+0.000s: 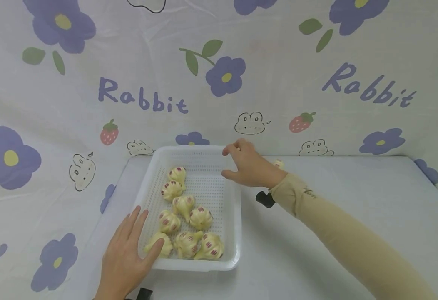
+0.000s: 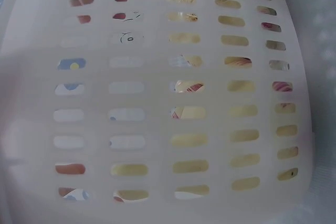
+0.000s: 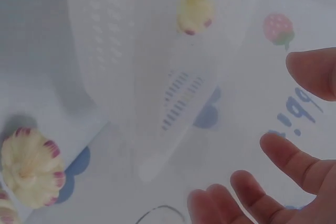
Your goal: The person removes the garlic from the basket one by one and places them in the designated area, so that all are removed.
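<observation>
A white plastic basket [image 1: 237, 233] with slotted walls holds several pale garlic bulbs [image 1: 183, 206] with purple streaks, mostly at its left and front. My left hand [image 1: 127, 250] lies at the basket's front left corner, fingers straight along the left side and thumb over the rim near a bulb. The basket's slotted wall [image 2: 152, 127] fills the left wrist view, bulbs showing through. Above the basket's far right rim is my right hand [image 1: 247, 164], fingers spread and nothing between them. In the right wrist view its fingertips [image 3: 275, 148] are apart from the basket [image 3: 121, 103].
Outside the basket on the right, a garlic bulb [image 3: 34, 167] lies on the white table [image 1: 354, 200], with part of another beside it. A white cloth [image 1: 271, 75] with flowers and rabbits hangs behind. Small black devices [image 1: 265, 199] sit at both wrists.
</observation>
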{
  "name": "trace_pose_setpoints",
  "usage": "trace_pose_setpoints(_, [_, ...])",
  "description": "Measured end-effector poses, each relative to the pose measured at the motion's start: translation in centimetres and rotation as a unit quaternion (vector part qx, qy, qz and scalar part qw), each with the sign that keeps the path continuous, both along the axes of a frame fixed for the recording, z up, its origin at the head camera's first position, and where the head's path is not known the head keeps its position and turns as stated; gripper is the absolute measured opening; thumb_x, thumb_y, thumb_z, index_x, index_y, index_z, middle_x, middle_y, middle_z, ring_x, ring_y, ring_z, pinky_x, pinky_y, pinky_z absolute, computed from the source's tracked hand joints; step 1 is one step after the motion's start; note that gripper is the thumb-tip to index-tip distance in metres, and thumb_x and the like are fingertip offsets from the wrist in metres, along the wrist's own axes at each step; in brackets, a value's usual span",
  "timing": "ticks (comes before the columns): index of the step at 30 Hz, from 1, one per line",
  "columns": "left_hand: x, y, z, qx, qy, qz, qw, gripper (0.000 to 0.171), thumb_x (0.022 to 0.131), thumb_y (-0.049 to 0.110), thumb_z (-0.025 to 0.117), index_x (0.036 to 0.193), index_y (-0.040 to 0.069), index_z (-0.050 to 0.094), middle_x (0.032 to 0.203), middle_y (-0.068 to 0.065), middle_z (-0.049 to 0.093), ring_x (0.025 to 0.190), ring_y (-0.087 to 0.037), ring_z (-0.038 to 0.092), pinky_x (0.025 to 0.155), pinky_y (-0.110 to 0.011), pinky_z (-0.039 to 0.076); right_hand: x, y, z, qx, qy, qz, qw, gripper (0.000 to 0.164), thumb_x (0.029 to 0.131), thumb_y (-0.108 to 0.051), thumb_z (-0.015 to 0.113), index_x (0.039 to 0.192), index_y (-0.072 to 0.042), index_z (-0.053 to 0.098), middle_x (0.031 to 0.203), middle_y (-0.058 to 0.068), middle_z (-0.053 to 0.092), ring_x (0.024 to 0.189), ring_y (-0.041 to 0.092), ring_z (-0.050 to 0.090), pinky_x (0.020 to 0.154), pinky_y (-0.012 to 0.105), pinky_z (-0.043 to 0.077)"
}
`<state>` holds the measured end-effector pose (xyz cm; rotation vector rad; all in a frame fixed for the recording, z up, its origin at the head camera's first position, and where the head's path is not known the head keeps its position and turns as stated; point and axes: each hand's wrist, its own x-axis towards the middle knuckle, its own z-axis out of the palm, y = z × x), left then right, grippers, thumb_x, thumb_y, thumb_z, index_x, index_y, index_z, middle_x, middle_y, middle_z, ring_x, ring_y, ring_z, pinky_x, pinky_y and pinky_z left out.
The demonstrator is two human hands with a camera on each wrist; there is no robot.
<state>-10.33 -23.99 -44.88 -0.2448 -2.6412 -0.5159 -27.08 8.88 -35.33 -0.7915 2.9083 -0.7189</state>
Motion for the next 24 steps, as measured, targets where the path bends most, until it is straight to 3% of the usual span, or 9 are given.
trace_pose_setpoints(12, [0.0,-0.1,0.0,0.000,0.004,-0.001,1.0000,0.076,0.090,0.045,0.075,0.154,0.012,0.051,0.159,-0.014,0.050,0.140,-0.043,0.050,0.106,-0.064,0.046,0.8,-3.4,1.3,0.011,-0.010,0.043,0.999,0.045,0.099,-0.030,0.068,0.136,-0.008,0.053,0.139,0.017,0.042,0.126,0.032,0.043,0.097,0.045,0.054])
trace_pose_setpoints(24, [0.0,-0.1,0.0,0.000,0.005,-0.003,1.0000,0.076,0.089,0.045,0.075,0.153,0.012,0.051,0.159,-0.014,0.050,0.141,-0.043,0.050,0.106,-0.065,0.046,1.4,-6.5,1.1,0.013,0.003,0.081,0.997,0.045,0.100,-0.028,0.067,0.137,-0.005,0.054,0.136,0.017,0.045,0.119,0.029,0.046,0.095,0.041,0.054])
